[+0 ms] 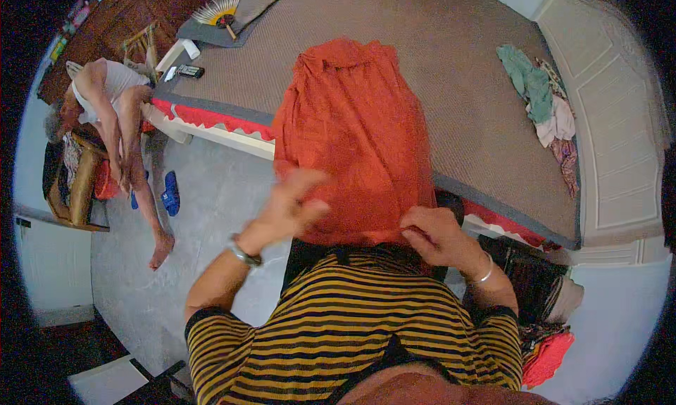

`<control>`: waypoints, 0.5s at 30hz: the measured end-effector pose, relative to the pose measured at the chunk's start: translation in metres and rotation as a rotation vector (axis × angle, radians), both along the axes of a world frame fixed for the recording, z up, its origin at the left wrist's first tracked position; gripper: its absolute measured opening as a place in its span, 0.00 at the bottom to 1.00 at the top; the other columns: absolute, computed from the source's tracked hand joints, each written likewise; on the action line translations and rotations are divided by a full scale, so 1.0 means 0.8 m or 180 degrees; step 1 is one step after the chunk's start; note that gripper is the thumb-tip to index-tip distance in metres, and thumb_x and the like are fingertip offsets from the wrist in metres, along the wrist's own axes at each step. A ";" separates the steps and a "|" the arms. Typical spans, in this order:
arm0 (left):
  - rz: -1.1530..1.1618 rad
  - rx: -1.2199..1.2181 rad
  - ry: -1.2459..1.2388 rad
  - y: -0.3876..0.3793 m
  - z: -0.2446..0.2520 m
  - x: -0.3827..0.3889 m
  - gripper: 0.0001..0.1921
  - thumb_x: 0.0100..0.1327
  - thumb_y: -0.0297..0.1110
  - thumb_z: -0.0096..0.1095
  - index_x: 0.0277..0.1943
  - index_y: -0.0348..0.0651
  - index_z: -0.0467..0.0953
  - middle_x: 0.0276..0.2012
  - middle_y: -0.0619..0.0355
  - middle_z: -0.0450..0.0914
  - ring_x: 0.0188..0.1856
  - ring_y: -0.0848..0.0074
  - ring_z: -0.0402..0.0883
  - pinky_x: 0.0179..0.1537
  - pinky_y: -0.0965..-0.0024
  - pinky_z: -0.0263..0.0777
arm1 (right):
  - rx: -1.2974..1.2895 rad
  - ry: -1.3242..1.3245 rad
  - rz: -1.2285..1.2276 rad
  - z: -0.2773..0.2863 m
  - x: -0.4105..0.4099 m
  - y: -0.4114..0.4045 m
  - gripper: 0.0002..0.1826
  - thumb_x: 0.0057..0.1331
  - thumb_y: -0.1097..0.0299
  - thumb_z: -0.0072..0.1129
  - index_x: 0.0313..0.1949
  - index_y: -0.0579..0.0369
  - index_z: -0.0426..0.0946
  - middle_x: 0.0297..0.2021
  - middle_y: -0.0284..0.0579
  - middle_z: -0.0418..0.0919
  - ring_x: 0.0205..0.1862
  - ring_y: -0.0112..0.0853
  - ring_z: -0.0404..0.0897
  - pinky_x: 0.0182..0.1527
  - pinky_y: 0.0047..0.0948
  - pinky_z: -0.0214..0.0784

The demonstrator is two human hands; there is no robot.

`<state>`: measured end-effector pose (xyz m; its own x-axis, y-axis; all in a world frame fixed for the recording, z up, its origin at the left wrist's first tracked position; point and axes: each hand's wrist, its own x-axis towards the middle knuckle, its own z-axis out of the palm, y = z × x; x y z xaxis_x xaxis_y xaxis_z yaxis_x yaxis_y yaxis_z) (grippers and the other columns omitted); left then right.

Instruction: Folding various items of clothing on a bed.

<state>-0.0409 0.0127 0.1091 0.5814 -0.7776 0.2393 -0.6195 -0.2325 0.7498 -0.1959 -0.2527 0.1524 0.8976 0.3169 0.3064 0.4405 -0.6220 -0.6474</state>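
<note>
A thin orange-red garment (354, 141) is spread lengthwise before me, its far part on the bed mat and its near end at my lap. My left hand (285, 209), blurred, is over the garment's left side with thumb and fingers apart; nothing shows between them. At the near right corner, my right hand (435, 236) has its curled fingers closed on the edge of the cloth. Some creases run diagonally across the fabric, and its far end is gathered.
The bed mat (475, 104) has a grey border and red trim. A hand fan (219, 15) and a remote control (190, 71) lie at far left, crumpled clothes (533, 93) at right. Another person (113, 93) sits at left, near blue slippers (170, 194) on the grey floor (211, 194).
</note>
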 end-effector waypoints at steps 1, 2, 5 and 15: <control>-0.0599 -0.0178 -0.0149 -0.029 0.011 -0.019 0.25 0.54 0.37 0.66 0.53 0.36 0.69 0.47 0.46 0.74 0.52 0.56 0.73 0.54 0.59 0.66 | -0.0010 0.0001 -0.0003 -0.006 0.006 0.006 0.08 0.58 0.71 0.55 0.37 0.56 0.71 0.27 0.48 0.74 0.30 0.48 0.76 0.29 0.41 0.68; -0.0866 -0.0394 -0.0099 -0.054 0.011 -0.037 0.22 0.54 0.35 0.66 0.50 0.36 0.71 0.44 0.45 0.75 0.48 0.54 0.74 0.50 0.58 0.68 | -0.0021 0.0096 -0.0035 -0.012 0.010 0.011 0.07 0.59 0.71 0.54 0.38 0.56 0.71 0.28 0.49 0.74 0.31 0.48 0.76 0.30 0.42 0.68; -0.1114 -0.0391 0.0211 -0.099 -0.008 -0.063 0.14 0.54 0.32 0.64 0.42 0.35 0.72 0.37 0.43 0.76 0.41 0.51 0.75 0.42 0.56 0.69 | -0.0081 0.0181 -0.0203 -0.018 0.013 0.016 0.07 0.60 0.70 0.53 0.38 0.56 0.71 0.29 0.51 0.75 0.31 0.49 0.76 0.31 0.44 0.68; -0.0688 -0.0337 0.0975 -0.113 -0.013 -0.077 0.06 0.60 0.28 0.58 0.29 0.36 0.72 0.23 0.49 0.72 0.25 0.66 0.73 0.28 0.66 0.66 | 0.0366 0.0198 -0.0628 -0.034 0.001 0.005 0.08 0.59 0.70 0.56 0.38 0.58 0.72 0.31 0.51 0.76 0.33 0.50 0.77 0.33 0.41 0.70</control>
